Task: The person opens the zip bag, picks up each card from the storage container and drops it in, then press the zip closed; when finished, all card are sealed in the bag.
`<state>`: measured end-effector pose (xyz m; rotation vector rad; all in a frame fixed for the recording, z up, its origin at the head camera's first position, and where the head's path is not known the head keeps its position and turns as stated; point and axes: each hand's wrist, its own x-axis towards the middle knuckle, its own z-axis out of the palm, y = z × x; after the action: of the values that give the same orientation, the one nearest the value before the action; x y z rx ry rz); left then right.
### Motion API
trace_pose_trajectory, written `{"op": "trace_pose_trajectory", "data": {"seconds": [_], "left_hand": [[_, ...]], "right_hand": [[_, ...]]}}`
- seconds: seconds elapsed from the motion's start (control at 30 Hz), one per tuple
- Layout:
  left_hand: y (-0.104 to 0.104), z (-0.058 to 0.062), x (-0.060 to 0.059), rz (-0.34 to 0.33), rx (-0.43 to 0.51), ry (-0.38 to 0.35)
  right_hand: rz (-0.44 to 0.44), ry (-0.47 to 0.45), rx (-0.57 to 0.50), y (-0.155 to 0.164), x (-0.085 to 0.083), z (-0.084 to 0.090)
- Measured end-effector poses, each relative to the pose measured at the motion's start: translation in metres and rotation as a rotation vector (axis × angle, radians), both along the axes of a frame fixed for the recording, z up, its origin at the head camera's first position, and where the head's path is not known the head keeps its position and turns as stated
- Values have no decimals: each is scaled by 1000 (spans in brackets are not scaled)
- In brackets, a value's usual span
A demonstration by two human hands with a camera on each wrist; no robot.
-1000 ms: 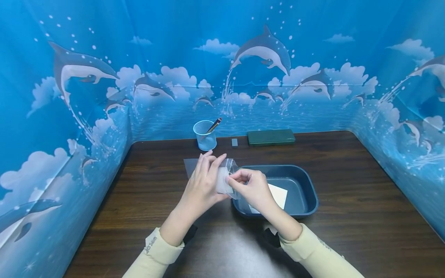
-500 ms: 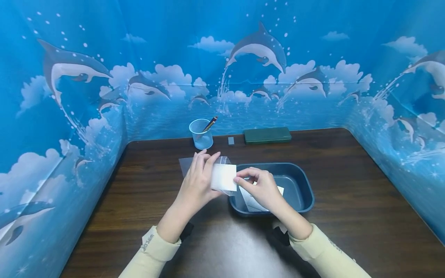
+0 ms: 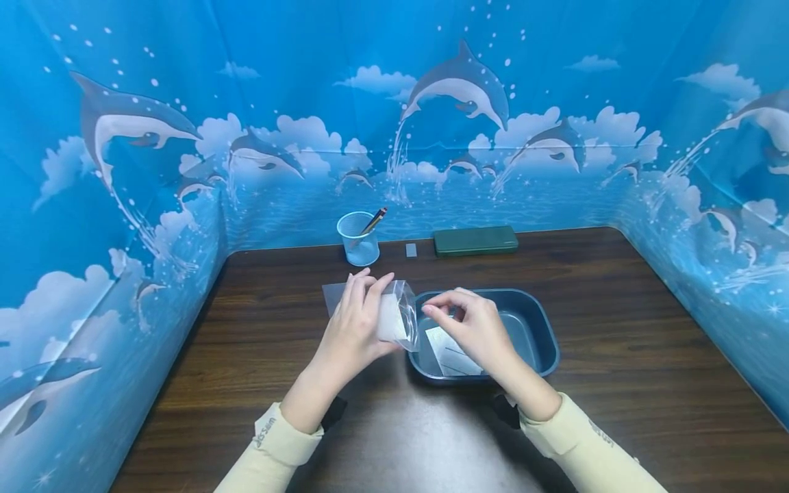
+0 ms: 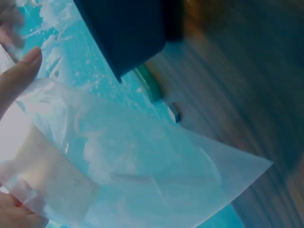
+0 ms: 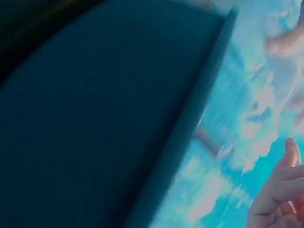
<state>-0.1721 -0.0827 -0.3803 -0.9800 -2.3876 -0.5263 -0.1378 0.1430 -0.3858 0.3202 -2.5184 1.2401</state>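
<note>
1. I see a clear plastic bag [image 3: 403,315] with a white pad [image 3: 390,319] inside, held up above the surface [image 3: 616,329], just left of the tray's left rim.
2. Left hand [image 3: 357,327] grips the bag: fingers curled round its far side, thumb on the near side. In the left wrist view the bag [image 4: 142,175] fans out wide and translucent, the pad [image 4: 52,180] sits at the pinched end.
3. Right hand [image 3: 471,325] holds nothing; fingers loosely curled, hanging over the tray's left half, apart from the bag and from the left hand.
4. Dark blue tray [image 3: 542,329] sits at mid surface, with a white sheet of paper [image 3: 453,352] lying in it, partly under my right hand.
5. A second flat clear sheet or bag [image 3: 333,296] lies on the surface behind the left hand.
6. Far edge of the surface: clear cup [image 3: 358,239] with a pencil [image 3: 374,221] leaning in it, a small grey block [image 3: 411,250] beside it, then a flat dark green case [image 3: 475,240].
7. Right wrist view is blurred: only the tray wall [image 5: 95,123] and fingertips [image 5: 280,190] readable.
</note>
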Motion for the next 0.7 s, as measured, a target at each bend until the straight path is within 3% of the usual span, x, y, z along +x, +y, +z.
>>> {"op": "trace_pose_trajectory", "data": {"seconds": [0.1, 0.17, 0.27, 0.33, 0.5, 0.7], "left_hand": [[-7, 1, -2, 35, 14, -29], [-13, 3, -4, 67, 18, -54], [-22, 5, -6, 122, -1, -88], [-26, 6, -7, 145, -11, -109], [-30, 7, -9, 161, -58, -150], [-32, 4, -7, 162, -109, -228]], "right_hand": [[-81, -68, 151, 30, 1, -9], [-101, -173, 277, 49, 4, -17], [-80, -337, 427, 69, 11, -29], [-68, -394, 489, 75, 15, -35], [-82, -427, 553, 78, 15, -43], [-98, -482, 526, 79, 8, -49]]}}
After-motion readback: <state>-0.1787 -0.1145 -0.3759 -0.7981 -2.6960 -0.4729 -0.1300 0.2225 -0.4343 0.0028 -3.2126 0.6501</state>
